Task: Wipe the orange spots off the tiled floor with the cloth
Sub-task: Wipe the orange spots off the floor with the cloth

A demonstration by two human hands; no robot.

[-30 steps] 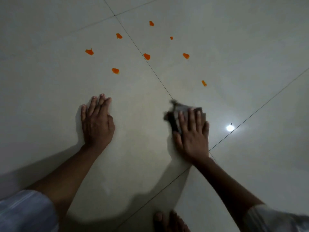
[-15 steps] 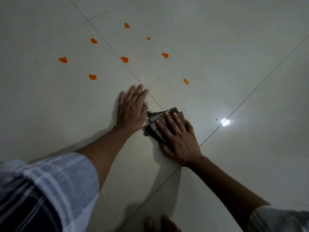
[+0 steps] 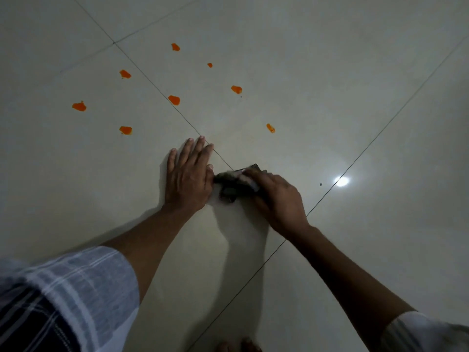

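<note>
The right hand (image 3: 276, 199) clutched the cloth (image 3: 232, 182) on the floor (image 3: 330, 97), the left hand (image 3: 187, 176) lay flat and released beside it, near the spots (image 3: 174, 99).

I saw the left hand (image 3: 189, 177) flat on the tiled floor (image 3: 330, 72), and the cloth (image 3: 232, 182) just right of it, under the right hand (image 3: 275, 199). The spots (image 3: 174, 99) lay farther ahead, well apart from both hands, spread to left and right of a tile joint (image 3: 152, 82).
</note>
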